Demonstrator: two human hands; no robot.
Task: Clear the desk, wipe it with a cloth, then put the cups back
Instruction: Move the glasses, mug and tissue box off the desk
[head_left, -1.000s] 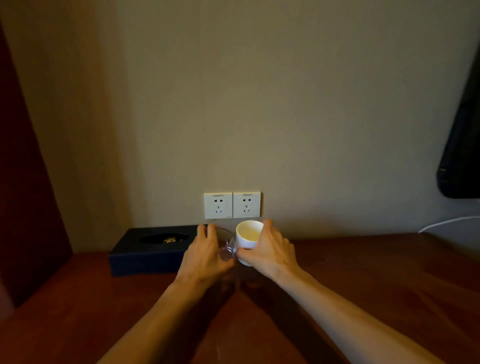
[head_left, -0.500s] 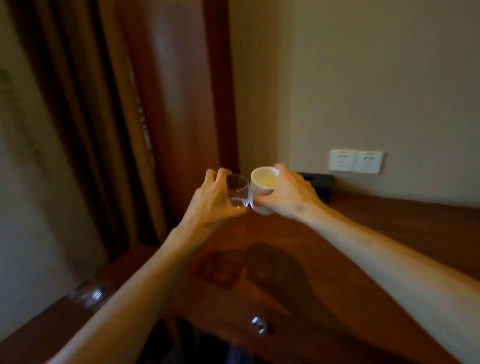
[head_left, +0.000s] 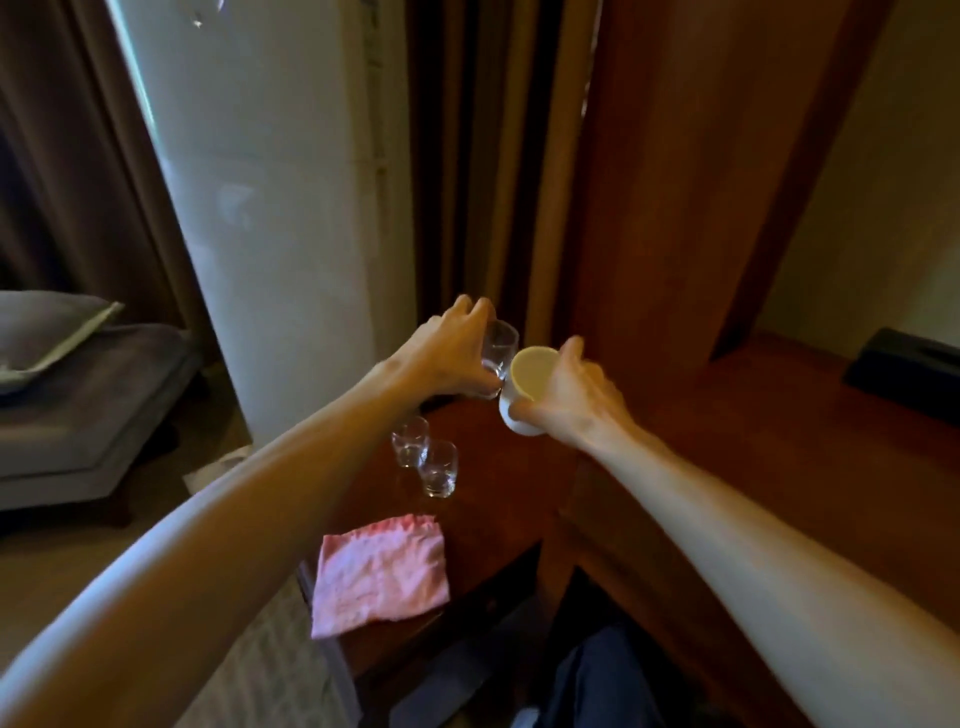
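My left hand (head_left: 449, 351) grips a clear glass cup (head_left: 500, 353) from the side, held in the air. Right beside it my right hand (head_left: 574, 397) holds a white ceramic cup (head_left: 524, 387), its rim tipped toward me. Both cups hang above the far end of a low wooden side table (head_left: 498, 514). On that table stand two more clear glasses (head_left: 423, 460), close together, and a pink cloth (head_left: 382, 571) lies crumpled at its near left edge. The wooden desk (head_left: 779, 441) runs off to the right.
A dark box (head_left: 906, 371) sits on the desk at the far right, by the wall. A tall wooden panel (head_left: 701, 182) rises behind the cups, with curtains to its left. A grey upholstered seat (head_left: 78, 415) with a cushion stands at the left.
Both hands lifted the two cups from the desk by the wall sockets and carried them left. My view swung left with them, bringing the side table, glasses and cloth into sight.
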